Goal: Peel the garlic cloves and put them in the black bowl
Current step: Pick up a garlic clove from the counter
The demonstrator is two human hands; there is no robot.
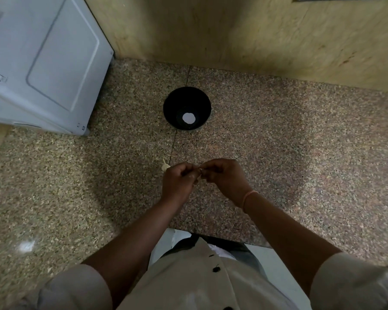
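Observation:
A black bowl [187,108] stands on the speckled granite counter [278,142], with a white spot showing at its bottom. Nearer to me, my left hand [179,180] and my right hand [224,176] meet fingertip to fingertip and pinch a small garlic clove [199,174], mostly hidden between the fingers. A pale piece of garlic [165,166] lies on the counter just left of my left hand.
A white appliance [43,61] stands at the back left of the counter. A yellowish wall [233,30] runs along the back. The counter's front edge is by my body at the bottom.

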